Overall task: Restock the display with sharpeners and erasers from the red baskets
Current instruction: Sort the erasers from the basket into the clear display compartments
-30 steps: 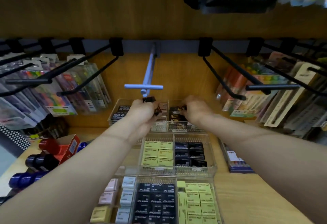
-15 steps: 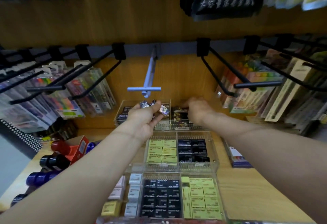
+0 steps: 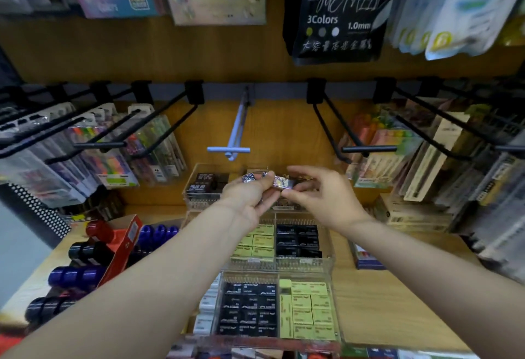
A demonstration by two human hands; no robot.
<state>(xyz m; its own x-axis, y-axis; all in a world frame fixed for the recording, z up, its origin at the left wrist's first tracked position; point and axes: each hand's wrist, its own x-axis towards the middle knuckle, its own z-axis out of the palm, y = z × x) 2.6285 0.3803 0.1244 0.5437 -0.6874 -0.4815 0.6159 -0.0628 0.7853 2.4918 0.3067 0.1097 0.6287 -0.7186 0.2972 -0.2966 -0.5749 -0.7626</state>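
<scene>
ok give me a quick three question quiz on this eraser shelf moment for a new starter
1. True or false: the right hand is pinching a small shiny wrapped eraser that the left hand is also holding.
2. Multiple choice: what fills the clear tray nearest the person? A) only red pens B) black and yellow-green erasers, with pale ones at its left C) nothing
3. Fill the gap: the pale blue hook above the hands carries ____ packets.

Key: 1 true; 2 B; 3 no
</scene>
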